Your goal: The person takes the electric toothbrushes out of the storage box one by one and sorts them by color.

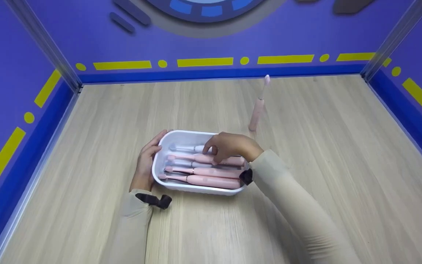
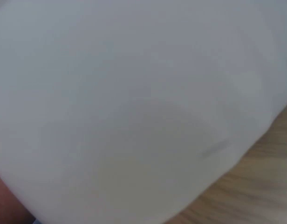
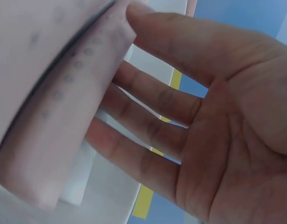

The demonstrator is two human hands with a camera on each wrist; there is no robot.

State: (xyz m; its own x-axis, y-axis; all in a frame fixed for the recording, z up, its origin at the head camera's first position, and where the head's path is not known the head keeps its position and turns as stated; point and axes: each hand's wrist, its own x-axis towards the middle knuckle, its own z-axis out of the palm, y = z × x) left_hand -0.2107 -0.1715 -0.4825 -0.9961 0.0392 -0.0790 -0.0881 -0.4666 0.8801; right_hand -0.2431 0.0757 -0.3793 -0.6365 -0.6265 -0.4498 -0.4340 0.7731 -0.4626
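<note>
A white plastic container (image 1: 196,188) stands on the table with several pink and white electric toothbrushes lying in it. At its left end my left hand (image 1: 145,164) grips the wall and rim. Inside, my right hand (image 1: 233,144) pinches a pink toothbrush (image 1: 203,158) by its handle, thumb on one side and fingers on the other. Beside that one lie a white toothbrush (image 1: 197,149) toward the back and two pink ones, the nearest pink toothbrush (image 1: 214,182) along the front wall. The left wrist view is filled by the blurred container wall (image 2: 134,93).
Behind the container to the right, another pink toothbrush (image 1: 257,112) stands upright on the wooden table (image 1: 317,146). Blue-purple panels (image 1: 211,47) with yellow marks bound the table at the back and on both sides.
</note>
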